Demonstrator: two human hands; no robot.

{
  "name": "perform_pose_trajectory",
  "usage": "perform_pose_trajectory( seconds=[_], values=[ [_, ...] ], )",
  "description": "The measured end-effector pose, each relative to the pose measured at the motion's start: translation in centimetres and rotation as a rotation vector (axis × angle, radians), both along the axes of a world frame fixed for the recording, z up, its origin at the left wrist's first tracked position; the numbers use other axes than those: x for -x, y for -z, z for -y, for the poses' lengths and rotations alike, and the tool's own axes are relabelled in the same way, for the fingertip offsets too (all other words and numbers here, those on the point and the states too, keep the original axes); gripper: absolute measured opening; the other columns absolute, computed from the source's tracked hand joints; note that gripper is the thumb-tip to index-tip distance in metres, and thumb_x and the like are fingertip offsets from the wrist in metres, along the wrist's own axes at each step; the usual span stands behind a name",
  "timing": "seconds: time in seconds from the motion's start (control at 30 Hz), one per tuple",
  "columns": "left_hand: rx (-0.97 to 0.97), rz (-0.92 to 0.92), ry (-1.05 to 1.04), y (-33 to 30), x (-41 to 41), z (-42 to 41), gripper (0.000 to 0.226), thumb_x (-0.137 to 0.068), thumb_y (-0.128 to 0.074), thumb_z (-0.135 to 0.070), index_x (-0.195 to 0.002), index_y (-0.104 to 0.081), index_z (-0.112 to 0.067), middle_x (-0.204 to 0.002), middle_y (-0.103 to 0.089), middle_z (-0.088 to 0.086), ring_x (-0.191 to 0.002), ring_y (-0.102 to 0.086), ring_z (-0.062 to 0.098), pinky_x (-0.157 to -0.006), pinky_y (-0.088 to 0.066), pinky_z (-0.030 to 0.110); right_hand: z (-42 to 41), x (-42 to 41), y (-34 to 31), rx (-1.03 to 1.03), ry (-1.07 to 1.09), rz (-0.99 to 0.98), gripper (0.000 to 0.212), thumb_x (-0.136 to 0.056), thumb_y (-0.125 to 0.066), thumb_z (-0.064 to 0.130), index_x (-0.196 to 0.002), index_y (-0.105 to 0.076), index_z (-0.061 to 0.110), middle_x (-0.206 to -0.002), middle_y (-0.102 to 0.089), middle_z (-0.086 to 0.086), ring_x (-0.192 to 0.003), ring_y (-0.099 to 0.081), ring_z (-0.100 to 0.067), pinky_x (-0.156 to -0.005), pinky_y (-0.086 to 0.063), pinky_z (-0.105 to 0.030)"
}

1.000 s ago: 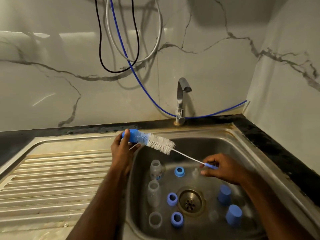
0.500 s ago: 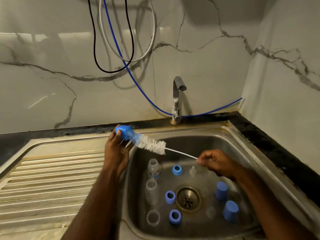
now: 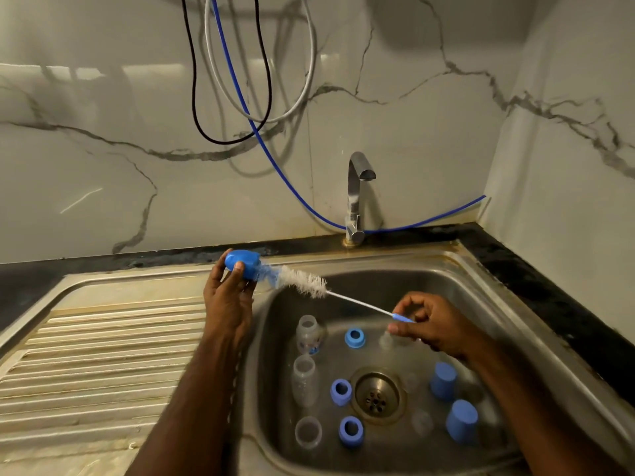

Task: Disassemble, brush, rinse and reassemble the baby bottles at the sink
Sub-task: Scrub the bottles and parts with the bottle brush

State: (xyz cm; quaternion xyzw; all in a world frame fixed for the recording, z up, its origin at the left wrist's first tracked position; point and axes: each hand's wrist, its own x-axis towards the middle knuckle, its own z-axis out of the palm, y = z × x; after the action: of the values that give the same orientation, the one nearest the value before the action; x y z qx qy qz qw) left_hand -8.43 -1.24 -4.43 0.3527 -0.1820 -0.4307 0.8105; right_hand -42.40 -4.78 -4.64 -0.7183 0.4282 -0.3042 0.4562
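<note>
— Since the bottles are already apart, why hold the brush up there instead of in one?

— Because I'm getting it ready first. The bottle brush (image 3: 302,281) hangs across the air between my hands, over the near-left rim of the sink (image 3: 457,266). My left hand (image 3: 226,297) grips the blue sponge head (image 3: 242,264), fingers curled round it, and my right hand (image 3: 433,324) pinches the thin blue handle tip (image 3: 402,317) between thumb and forefinger. Held at both ends, the wire stem stays straight and doesn't whip.

— And the bottles?

— Below my fingers, on the basin floor. Three clear bottle bodies (image 3: 304,379) lie in a column under my left wrist, so that hand can drop onto one. Just right of them sit three blue collars (image 3: 341,391), ringing the drain (image 3: 376,396). Two blue caps (image 3: 461,421) stand mouth-down under my right forearm, and clear teats (image 3: 386,340), faint, lie just beneath my right fingers.

— Water?

— None visible from the tap (image 3: 357,187) beyond my hands. I'd judge brushing comes next.

— The ribbed surface left of your left hand?

— Good for draining, I'd say.
</note>
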Motion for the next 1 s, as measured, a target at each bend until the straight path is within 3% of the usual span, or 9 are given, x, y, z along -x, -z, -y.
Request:
perform_pose_trajectory(
  seconds=[0.1,0.2,0.3,0.43,0.53,0.7,0.8,0.9,1.0],
  values=[
    [-0.007,0.001,0.010,0.0,-0.1,0.0,0.034,-0.099,-0.054,-0.005,-0.130,-0.060,-0.017,-0.139,-0.055,0.017,-0.124,-0.061,0.034,-0.094,-0.057,0.044,0.7,-0.2,0.1,0.152,0.078,-0.068,0.014,-0.087,-0.075,0.018,-0.077,-0.070,0.009,-0.060,-0.068,0.000,-0.052,-0.061,-0.004,-0.054,-0.046,-0.014],
    [0.012,-0.069,0.060,-0.1,0.1,0.0,0.032,-0.100,-0.054,-0.013,-0.131,-0.059,-0.014,-0.138,-0.057,0.019,-0.123,-0.060,0.033,-0.091,-0.060,0.040,0.8,0.3,0.4,-0.058,-0.075,-0.182,0.036,-0.099,-0.058,0.034,-0.074,-0.070,0.011,-0.046,-0.051,0.003,-0.042,-0.043,-0.007,-0.045,-0.036,-0.018],
    [0.011,-0.064,0.053,-0.1,0.2,0.1,0.027,-0.101,-0.054,-0.013,-0.127,-0.062,-0.015,-0.135,-0.059,0.019,-0.123,-0.061,0.032,-0.095,-0.057,0.042,0.3,0.0,0.7,-0.185,-0.143,-0.193,0.048,-0.102,-0.049,0.042,-0.076,-0.071,0.009,-0.047,-0.045,0.002,-0.040,-0.036,-0.009,-0.043,-0.031,-0.021],
    [-0.085,0.152,-0.111,0.2,0.0,-0.1,0.033,-0.096,-0.062,-0.009,-0.127,-0.063,-0.022,-0.129,-0.063,0.009,-0.117,-0.066,0.026,-0.094,-0.059,0.041,1.1,0.2,0.5,0.142,-0.016,-0.204,0.026,-0.096,-0.062,0.031,-0.082,-0.077,0.015,-0.062,-0.067,0.002,-0.057,-0.062,-0.007,-0.060,-0.051,-0.022],
    [-0.107,0.219,-0.206,0.2,-0.2,-0.1,0.040,-0.094,-0.066,-0.009,-0.132,-0.060,-0.019,-0.126,-0.065,0.006,-0.115,-0.067,0.023,-0.088,-0.058,0.036,1.6,0.8,0.5,0.211,0.020,-0.144,0.004,-0.088,-0.074,0.022,-0.088,-0.078,0.022,-0.081,-0.076,0.007,-0.078,-0.072,-0.007,-0.075,-0.058,-0.024],
    [-0.184,0.203,-0.155,0.5,0.5,0.1,0.044,-0.092,-0.068,-0.012,-0.135,-0.058,-0.015,-0.121,-0.068,0.008,-0.110,-0.070,0.027,-0.092,-0.059,0.042,1.4,0.0,0.9,0.395,0.132,-0.110,0.007,-0.084,-0.079,0.023,-0.084,-0.077,0.030,-0.078,-0.075,0.010,-0.076,-0.070,-0.004,-0.072,-0.055,-0.018],
    [-0.118,0.063,-0.020,0.1,0.3,-0.1,0.037,-0.095,-0.066,-0.021,-0.130,-0.060,-0.012,-0.125,-0.067,0.015,-0.111,-0.070,0.031,-0.085,-0.061,0.040,1.8,0.5,1.1,0.327,0.118,-0.201,0.020,-0.094,-0.066,0.032,-0.079,-0.076,0.025,-0.066,-0.070,0.008,-0.062,-0.064,-0.003,-0.067,-0.054,-0.025],
    [-0.020,-0.250,0.165,-0.6,1.2,-0.9,0.047,-0.089,-0.067,-0.030,-0.128,-0.059,-0.005,-0.120,-0.070,0.020,-0.108,-0.071,0.034,-0.080,-0.063,0.040,1.1,0.5,0.5,-0.025,-0.062,-0.223,0.042,-0.102,-0.051,0.036,-0.075,-0.073,0.011,-0.047,-0.054,0.005,-0.046,-0.046,-0.005,-0.051,-0.041,-0.021],
    [0.061,-0.264,0.149,-0.7,1.1,-0.6,0.050,-0.089,-0.065,-0.026,-0.134,-0.056,-0.006,-0.130,-0.064,0.021,-0.116,-0.068,0.034,-0.083,-0.062,0.040,0.6,0.0,0.6,-0.234,-0.182,-0.180,0.053,-0.103,-0.044,0.043,-0.076,-0.071,0.007,-0.048,-0.042,0.004,-0.044,-0.035,-0.009,-0.046,-0.030,-0.021]
  ],
)
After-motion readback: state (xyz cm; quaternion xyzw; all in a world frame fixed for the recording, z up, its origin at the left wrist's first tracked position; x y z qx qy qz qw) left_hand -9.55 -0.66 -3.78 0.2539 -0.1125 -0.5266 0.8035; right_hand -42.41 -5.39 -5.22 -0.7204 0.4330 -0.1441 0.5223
